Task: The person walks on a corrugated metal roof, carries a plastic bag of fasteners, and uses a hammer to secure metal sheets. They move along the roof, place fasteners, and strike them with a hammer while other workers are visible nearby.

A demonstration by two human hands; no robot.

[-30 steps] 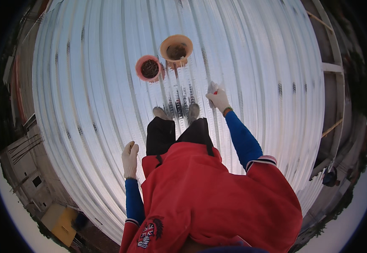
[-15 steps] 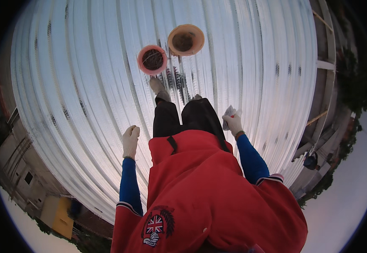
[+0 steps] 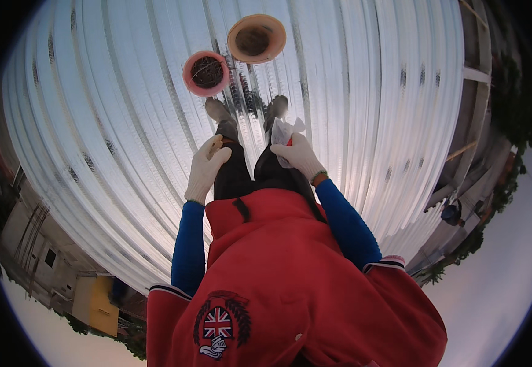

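My right hand (image 3: pixel 300 157), in a white knitted glove, grips a crumpled, greyish see-through plastic bag (image 3: pixel 283 130) with a bit of red showing by the fingers. It is in front of my right thigh. My left hand (image 3: pixel 206 170), gloved alike, hovers by my left thigh with fingers bent and thumb apart, nothing visible in it. Beyond my feet stands a pink bucket (image 3: pixel 186 76) with dark, twig-like stuff inside. Just right of it and farther off is a peach-coloured bucket (image 3: pixel 281 40); its greyish-brown contents are unclear.
I stand on a ribbed, shiny metal roof (image 3: pixel 363 110) with dark smudges. Its right edge drops off beside beams (image 3: pixel 476 74), with a person (image 3: pixel 452 213) lower down there. At lower left are a grey building (image 3: pixel 36 244) and a yellow wall (image 3: pixel 102 312).
Both hands have come forward and inward, in front of my legs. The bag has moved with my right hand. My right foot now shows ahead, and the buckets appear farther up and left.
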